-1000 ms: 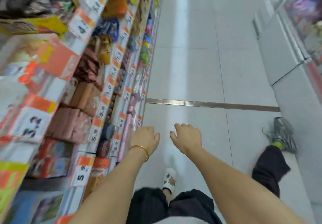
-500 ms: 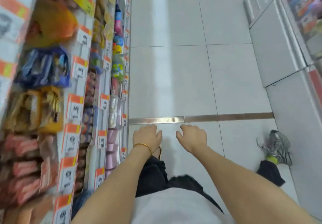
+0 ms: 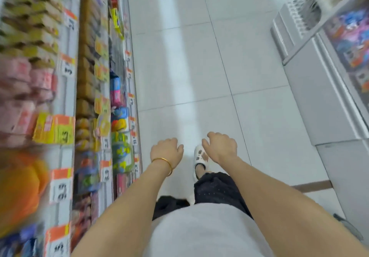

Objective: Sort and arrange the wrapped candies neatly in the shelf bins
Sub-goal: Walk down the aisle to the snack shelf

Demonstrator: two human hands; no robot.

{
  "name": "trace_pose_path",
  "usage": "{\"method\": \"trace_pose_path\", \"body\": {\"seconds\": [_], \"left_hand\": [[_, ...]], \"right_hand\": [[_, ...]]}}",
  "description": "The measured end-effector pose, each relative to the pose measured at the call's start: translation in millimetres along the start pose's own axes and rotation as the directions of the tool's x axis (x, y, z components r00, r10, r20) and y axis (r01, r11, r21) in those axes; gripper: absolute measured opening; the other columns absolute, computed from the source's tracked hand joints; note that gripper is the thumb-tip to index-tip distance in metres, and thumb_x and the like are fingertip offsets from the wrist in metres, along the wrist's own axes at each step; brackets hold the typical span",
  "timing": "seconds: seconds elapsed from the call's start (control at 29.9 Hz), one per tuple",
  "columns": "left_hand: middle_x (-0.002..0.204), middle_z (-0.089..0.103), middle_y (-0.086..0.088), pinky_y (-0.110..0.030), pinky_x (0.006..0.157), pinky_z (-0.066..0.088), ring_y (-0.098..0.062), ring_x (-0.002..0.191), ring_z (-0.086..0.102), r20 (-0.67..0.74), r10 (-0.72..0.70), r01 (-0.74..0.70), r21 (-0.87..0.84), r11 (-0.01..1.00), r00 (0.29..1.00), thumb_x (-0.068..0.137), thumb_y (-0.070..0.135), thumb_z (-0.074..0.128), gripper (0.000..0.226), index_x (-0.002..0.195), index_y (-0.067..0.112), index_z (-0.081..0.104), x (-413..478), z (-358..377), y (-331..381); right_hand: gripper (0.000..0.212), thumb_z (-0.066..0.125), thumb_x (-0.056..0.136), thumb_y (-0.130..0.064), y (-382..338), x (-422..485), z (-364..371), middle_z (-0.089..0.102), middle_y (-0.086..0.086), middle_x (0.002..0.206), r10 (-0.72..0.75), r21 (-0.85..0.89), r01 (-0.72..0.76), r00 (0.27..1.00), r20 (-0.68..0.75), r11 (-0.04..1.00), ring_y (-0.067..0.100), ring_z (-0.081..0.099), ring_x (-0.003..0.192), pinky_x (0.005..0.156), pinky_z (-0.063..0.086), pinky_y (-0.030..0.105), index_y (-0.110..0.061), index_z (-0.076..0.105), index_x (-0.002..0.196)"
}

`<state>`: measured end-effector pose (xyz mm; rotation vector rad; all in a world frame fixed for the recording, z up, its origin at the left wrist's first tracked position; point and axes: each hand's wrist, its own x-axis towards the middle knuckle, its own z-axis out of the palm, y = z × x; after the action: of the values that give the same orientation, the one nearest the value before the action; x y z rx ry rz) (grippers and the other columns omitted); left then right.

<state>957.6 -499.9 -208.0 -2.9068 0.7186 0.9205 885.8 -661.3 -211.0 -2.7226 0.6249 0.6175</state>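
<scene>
Hovering lower centre, loosely curled and empty, the bangled left hand (image 3: 166, 151) and bare right hand (image 3: 221, 147) should halt facing the colourful left-side shelf bins (image 3: 127, 158).

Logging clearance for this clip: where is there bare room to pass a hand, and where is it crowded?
Free: tiled floor between shelves and white freezer cabinets, ahead of the left hand and right hand. Crowded: the shelves, packed with goods.

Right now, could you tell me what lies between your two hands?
Head view: between the left hand and right hand only white floor and a slipper show, below.
</scene>
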Motion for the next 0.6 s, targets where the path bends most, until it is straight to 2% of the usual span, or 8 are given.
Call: {"method": "trace_pose_path", "body": {"seconds": [0.1, 0.23, 0.4, 0.6], "left_hand": [[0.109, 0.062, -0.01, -0.035, 0.074, 0.039, -0.028, 0.099, 0.055, 0.002, 0.008, -0.008, -0.027, 1.0, 1.0, 0.096, 0.037, 0.029, 0.039, 0.109, 0.012, 0.055, 81.7, -66.2, 16.6], [0.111, 0.061, -0.009, -0.035, 0.075, 0.037, -0.028, 0.101, 0.054, -0.019, 0.015, -0.017, -0.061, 0.998, 1.0, 0.096, 0.037, 0.028, 0.041, 0.115, 0.013, 0.055, 190.8, -141.6, 34.9], [0.119, 0.059, -0.008, -0.037, 0.082, 0.042, -0.027, 0.107, 0.053, 0.081, -0.016, 0.027, -0.145, 0.989, 0.997, 0.097, 0.038, 0.029, 0.041, 0.126, 0.016, 0.049, 347.6, -220.4, 41.7], [0.115, 0.06, -0.008, -0.035, 0.077, 0.043, -0.027, 0.102, 0.054, 0.066, 0.014, -0.006, -0.126, 0.992, 0.998, 0.097, 0.036, 0.028, 0.042, 0.123, 0.013, 0.051, 532.5, -355.5, 49.9]], "right_hand": [[0.041, 0.03, 0.095, -0.038, 11.6, 88.7, -63.5, 0.063, 0.008, 0.107, 0.009, 0.004, -0.009, 1.0, -0.012, 1.0, 0.028, 0.057, 0.095, 0.066, 0.036, 0.032, -0.014, 0.056, 0.117], [0.042, 0.031, 0.095, -0.038, 18.8, 203.6, -132.6, 0.062, 0.008, 0.109, 0.001, -0.016, -0.001, 1.0, 0.01, 1.0, 0.028, 0.057, 0.097, 0.069, 0.039, 0.033, -0.013, 0.055, 0.119], [0.042, 0.031, 0.095, -0.039, 19.1, 364.2, -200.8, 0.062, 0.008, 0.109, 0.01, -0.026, -0.009, 0.999, 0.053, 1.0, 0.028, 0.058, 0.096, 0.07, 0.041, 0.033, -0.013, 0.055, 0.119], [0.041, 0.031, 0.095, -0.037, 16.9, 546.1, -310.1, 0.064, 0.007, 0.103, 0.065, 0.012, -0.065, 0.996, 0.055, 0.998, 0.027, 0.059, 0.092, 0.069, 0.043, 0.033, -0.013, 0.056, 0.117]]}}
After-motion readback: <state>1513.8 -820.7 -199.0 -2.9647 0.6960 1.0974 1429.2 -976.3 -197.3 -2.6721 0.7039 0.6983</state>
